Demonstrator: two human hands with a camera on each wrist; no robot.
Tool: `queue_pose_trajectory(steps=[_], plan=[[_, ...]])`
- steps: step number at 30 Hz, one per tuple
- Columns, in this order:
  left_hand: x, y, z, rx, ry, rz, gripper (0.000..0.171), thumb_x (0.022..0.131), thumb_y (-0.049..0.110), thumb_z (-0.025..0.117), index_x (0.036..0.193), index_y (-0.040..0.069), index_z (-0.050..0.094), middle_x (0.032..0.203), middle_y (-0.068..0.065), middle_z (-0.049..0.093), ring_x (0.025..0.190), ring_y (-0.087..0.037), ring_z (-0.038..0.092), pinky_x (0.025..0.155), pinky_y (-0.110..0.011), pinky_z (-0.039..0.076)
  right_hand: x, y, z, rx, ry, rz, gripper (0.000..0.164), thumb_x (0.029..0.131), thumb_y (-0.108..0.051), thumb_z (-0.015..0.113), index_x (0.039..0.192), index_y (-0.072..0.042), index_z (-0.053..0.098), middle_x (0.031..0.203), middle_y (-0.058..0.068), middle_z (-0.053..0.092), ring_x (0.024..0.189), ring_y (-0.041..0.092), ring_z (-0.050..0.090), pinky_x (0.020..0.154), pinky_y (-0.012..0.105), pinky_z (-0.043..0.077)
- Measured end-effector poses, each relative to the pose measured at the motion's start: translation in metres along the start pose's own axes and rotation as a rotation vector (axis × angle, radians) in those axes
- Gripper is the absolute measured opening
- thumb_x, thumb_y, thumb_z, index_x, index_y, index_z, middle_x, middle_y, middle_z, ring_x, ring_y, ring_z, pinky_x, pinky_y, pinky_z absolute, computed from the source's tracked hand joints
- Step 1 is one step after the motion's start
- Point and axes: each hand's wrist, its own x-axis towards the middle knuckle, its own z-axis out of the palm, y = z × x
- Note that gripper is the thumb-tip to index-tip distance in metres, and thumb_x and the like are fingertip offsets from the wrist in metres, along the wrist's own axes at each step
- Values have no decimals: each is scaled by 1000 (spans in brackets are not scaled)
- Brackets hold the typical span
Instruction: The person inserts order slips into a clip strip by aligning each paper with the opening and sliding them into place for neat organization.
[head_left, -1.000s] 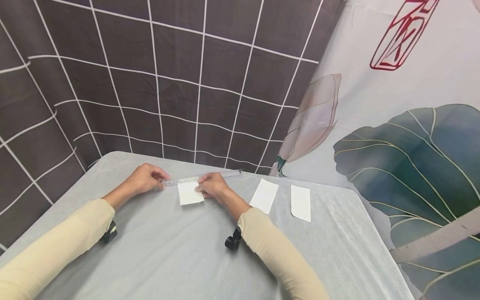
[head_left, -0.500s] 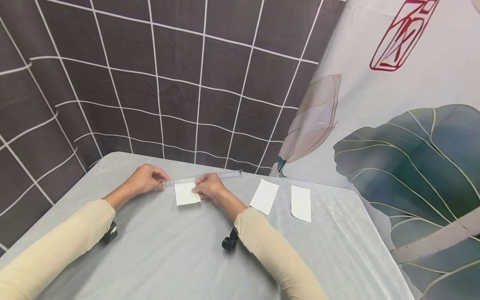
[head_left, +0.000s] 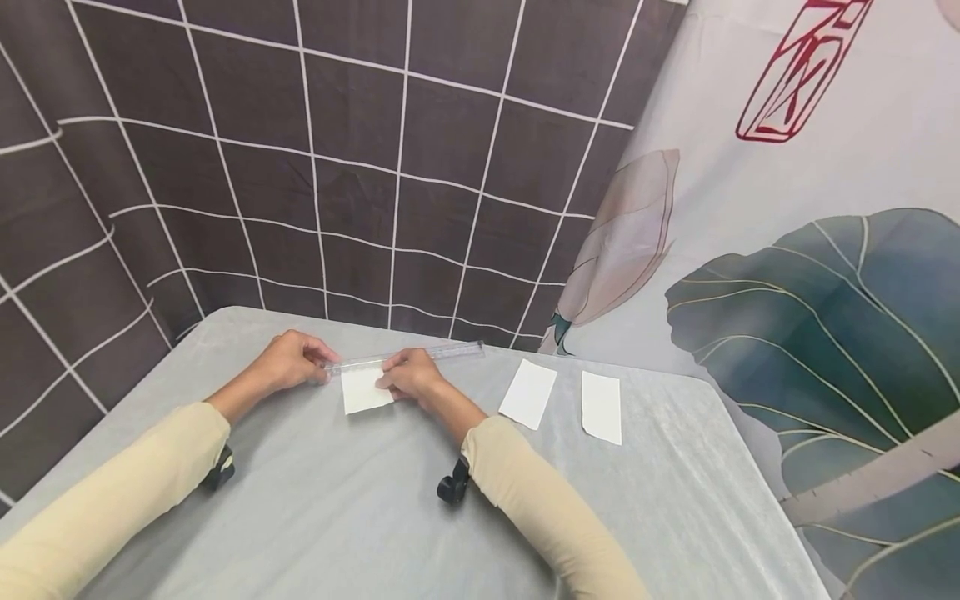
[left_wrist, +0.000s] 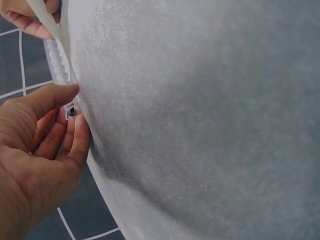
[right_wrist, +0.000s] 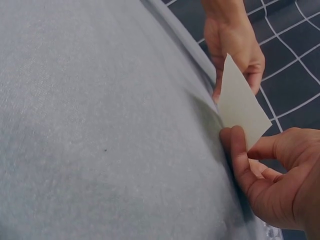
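Observation:
Near the far edge of the table, my left hand (head_left: 296, 360) pinches the left end of a long, narrow clear plastic strip (head_left: 457, 350). In the left wrist view, thumb and fingers close around the strip's end (left_wrist: 71, 111), where a small dark round spot shows. My right hand (head_left: 412, 373) pinches a small white piece of paper (head_left: 362, 392) by its right side. The paper stands against the near side of the strip, its upper edge along it. From the right wrist, the paper (right_wrist: 241, 102) appears tilted up from the cloth, between both hands.
Two more white paper pieces lie to the right on the grey cloth-covered table (head_left: 337, 517): a slanted one (head_left: 528, 393) and an upright one (head_left: 602, 407). A dark gridded curtain (head_left: 360, 167) hangs behind the far edge, and a leaf-printed curtain (head_left: 825, 333) at the right.
My right hand has slid the paper leftward along the clear strip, closer to the left hand. The left hand and the strip have stayed in place.

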Motion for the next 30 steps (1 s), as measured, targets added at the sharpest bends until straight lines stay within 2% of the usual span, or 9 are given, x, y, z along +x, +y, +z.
queue_pose_trajectory(steps=[12,19,22,26,30], plan=[[-4,-3,-1,-22,7,-14,36,77,1,90,112,-2,86,92,-12,81,84,-16,63,78,-33,51,-6,-5,4,29,-7,44,30,90,4,81,120,6,75,98,11,76,85,19,77,81,31,69],[-4,-5,4,-38,-4,-10,35,77,1,89,112,-1,86,96,-13,82,88,-17,65,80,-31,52,-7,1,-11,150,-57,63,17,92,9,78,106,3,71,87,11,77,76,17,77,76,31,69],[-2,-5,5,-45,-1,-10,36,77,2,89,112,-1,86,98,-14,82,89,-18,66,80,-31,52,-7,3,-18,168,-68,58,15,93,9,76,102,-1,68,82,8,75,72,15,75,74,30,69],[-1,-4,2,-39,2,-15,35,77,1,90,112,-1,86,96,-13,82,89,-17,66,81,-32,52,-8,1,-24,160,-96,49,13,95,6,74,105,1,68,82,6,73,72,13,73,74,30,69],[-1,-2,-1,-38,4,-9,35,77,2,90,112,-1,86,93,-10,82,87,-16,65,80,-32,52,-9,-3,-31,150,-88,32,17,97,3,75,113,5,71,84,7,75,73,13,72,72,29,68]])
